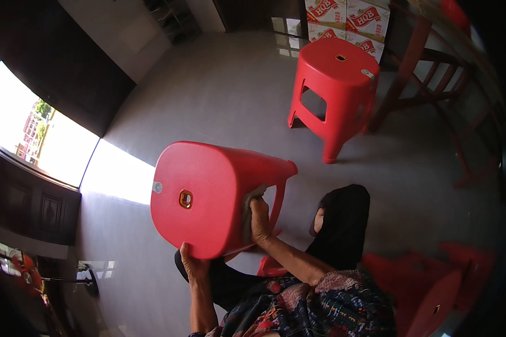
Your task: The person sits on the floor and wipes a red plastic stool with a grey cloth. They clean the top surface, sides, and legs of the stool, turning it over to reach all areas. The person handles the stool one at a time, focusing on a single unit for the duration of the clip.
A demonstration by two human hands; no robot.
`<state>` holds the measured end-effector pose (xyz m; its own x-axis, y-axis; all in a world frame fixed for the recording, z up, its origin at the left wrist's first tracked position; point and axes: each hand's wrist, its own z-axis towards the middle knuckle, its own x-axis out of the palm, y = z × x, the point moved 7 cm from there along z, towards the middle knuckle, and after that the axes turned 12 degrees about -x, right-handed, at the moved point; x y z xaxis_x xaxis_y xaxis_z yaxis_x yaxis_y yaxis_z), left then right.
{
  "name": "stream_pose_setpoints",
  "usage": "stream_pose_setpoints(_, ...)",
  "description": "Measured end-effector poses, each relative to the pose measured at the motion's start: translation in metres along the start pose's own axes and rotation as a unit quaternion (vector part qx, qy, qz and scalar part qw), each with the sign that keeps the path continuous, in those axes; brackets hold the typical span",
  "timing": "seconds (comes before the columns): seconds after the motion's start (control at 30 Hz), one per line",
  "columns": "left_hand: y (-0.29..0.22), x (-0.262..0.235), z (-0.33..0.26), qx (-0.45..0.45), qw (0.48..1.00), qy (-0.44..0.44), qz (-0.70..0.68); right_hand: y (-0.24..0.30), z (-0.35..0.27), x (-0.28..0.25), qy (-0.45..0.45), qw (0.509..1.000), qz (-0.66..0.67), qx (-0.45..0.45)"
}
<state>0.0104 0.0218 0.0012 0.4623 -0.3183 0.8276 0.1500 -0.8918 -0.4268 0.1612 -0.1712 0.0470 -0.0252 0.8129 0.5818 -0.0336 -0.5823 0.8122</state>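
A red plastic stool (202,174) lies tilted on its side in front of me, its seat turned toward the left and its legs pointing right. My left hand (195,263) grips the seat's near edge, thumb on the top face and the other fingers hidden beneath. Against the stool's side, just below the seat, my right hand (258,222) presses a grey cloth (247,210), its fingers closed around it. A small brown-rimmed hole sits in the middle of the seat, with a pale sticker near its left edge.
Another red stool (337,67) stands upright farther off, before stacked printed cartons (348,19). A dark wooden frame (410,67) is at right. More red stools (433,303) lie at lower right. An open doorway (50,135) lets in light at left; a standing fan (28,272) is at lower left.
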Motion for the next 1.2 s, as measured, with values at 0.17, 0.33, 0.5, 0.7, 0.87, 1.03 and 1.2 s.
stream_pose_setpoints(0.17, -0.014, 0.051, -0.037, 0.060, 0.996, 0.009, 0.068, 0.089, -0.034, 0.027, 0.113, 0.991, -0.041, -0.055)
stream_pose_setpoints(0.33, -0.027, 0.125, -0.041, 0.124, 0.978, 0.063, 0.156, 0.165, -0.051, 0.064, 0.261, 0.948, 0.019, -0.179)
stream_pose_setpoints(0.5, -0.027, 0.195, 0.000, 0.088, 0.970, 0.198, 0.108, 0.235, -0.025, 0.075, 0.257, 0.932, -0.032, -0.252)
stream_pose_setpoints(0.7, 0.008, 0.288, 0.069, 0.001, 0.963, 0.264, 0.048, 0.301, 0.053, 0.041, 0.128, 0.919, -0.100, -0.358)
stream_pose_setpoints(0.87, 0.048, 0.365, 0.112, -0.032, 0.951, 0.291, 0.100, 0.333, 0.127, 0.000, 0.079, 0.920, -0.093, -0.374)
stream_pose_setpoints(1.03, 0.098, 0.414, 0.144, -0.108, 0.944, 0.296, 0.099, 0.346, 0.189, -0.043, 0.033, 0.937, -0.072, -0.339)
stream_pose_setpoints(1.2, 0.138, 0.445, 0.169, -0.173, 0.938, 0.285, 0.096, 0.350, 0.241, -0.078, -0.010, 0.946, -0.040, -0.322)
